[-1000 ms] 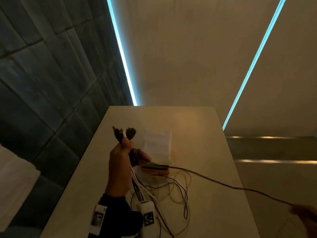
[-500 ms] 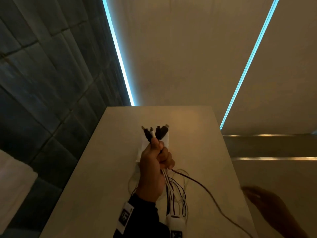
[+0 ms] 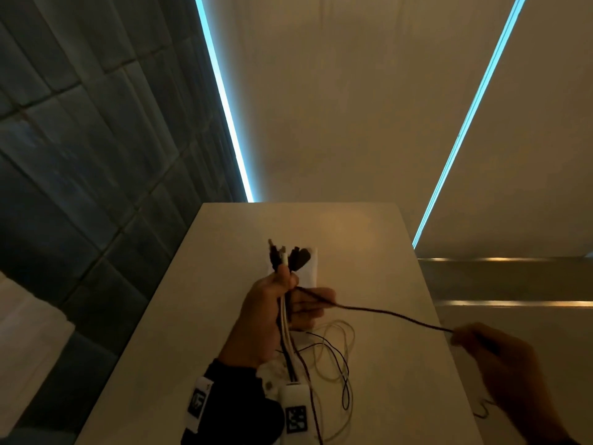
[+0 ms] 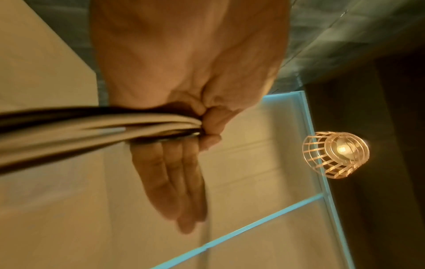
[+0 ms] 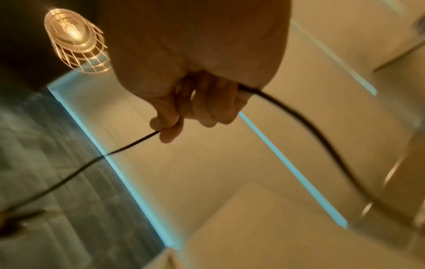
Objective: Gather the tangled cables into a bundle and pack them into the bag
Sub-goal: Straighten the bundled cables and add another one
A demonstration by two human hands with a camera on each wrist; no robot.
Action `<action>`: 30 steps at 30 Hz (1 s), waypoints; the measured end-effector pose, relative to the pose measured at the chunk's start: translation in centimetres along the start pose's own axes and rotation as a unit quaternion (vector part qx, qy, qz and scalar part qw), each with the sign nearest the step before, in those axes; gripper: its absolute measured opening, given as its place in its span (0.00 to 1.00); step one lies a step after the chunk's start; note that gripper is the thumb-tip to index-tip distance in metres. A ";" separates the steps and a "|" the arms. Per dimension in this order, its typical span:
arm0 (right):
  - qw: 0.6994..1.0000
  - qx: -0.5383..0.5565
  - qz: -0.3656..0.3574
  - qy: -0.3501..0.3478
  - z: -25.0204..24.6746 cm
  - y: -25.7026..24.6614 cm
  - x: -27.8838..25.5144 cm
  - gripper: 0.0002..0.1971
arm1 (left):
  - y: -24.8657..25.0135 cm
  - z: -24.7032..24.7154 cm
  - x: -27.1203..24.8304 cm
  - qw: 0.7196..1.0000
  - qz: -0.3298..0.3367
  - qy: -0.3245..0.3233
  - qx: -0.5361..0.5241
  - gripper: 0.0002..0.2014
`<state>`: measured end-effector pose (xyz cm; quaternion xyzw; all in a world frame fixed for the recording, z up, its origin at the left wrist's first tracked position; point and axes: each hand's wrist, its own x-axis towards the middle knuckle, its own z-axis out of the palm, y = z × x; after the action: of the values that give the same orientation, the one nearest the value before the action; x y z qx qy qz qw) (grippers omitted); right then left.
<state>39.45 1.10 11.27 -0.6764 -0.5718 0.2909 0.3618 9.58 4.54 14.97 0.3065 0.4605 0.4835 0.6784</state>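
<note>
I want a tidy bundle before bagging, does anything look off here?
Yes. One dark cable strays sideways from the bunch in the left hand, pulled out by the right hand. Loose loops lie ungathered on the table.

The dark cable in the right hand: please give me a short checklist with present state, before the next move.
1. Left hand grips the bundle of cable ends: ok.
2. Right hand pinches the dark cable: ok.
3. Dark cable runs free of loops between the hands: ok.
4. Slack on the table gathered: not ok, loose loops remain there.
5. Bag open and ready: cannot tell, mostly hidden behind the bundle.
</note>
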 end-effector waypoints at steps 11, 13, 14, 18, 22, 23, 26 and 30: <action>0.960 -0.197 0.114 -0.161 -2.6 12.5 -0.7 0.11 | 0.0 2.1 0.0 0.984 0.098 0.023 -0.147 0.16; 0.957 -0.182 0.076 -0.213 -0.9 7.7 -1.1 0.22 | -0.5 3.7 0.1 0.977 0.109 -0.005 -0.182 0.16; 0.970 -0.114 0.037 -0.211 -0.1 4.9 -1.4 0.29 | -1.0 4.7 0.1 0.976 0.106 -0.022 -0.187 0.16; 0.943 0.187 -0.066 -0.268 4.6 -5.3 -2.4 0.23 | -2.8 7.4 -0.3 0.980 0.073 -0.087 -0.161 0.16; 0.915 0.281 -0.002 -0.289 6.0 -4.9 -2.7 0.24 | 0.6 4.6 -0.8 0.975 0.127 -0.061 -0.172 0.15; 0.904 0.305 0.030 -0.298 5.8 -3.9 -2.8 0.26 | 2.1 3.3 -0.9 0.970 0.154 -0.042 -0.183 0.15; 0.917 0.254 0.024 -0.306 5.8 -2.5 -3.1 0.31 | 5.7 0.3 -1.7 0.944 0.223 -0.026 -0.241 0.18; 0.907 0.269 -0.103 -0.308 8.5 -8.0 -2.4 0.33 | 4.7 3.2 -2.1 0.944 0.184 -0.095 -0.256 0.18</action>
<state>27.62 0.71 12.96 -0.3673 -0.6212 0.5886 0.3644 10.55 4.23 20.92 0.2466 0.1902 0.6701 0.6738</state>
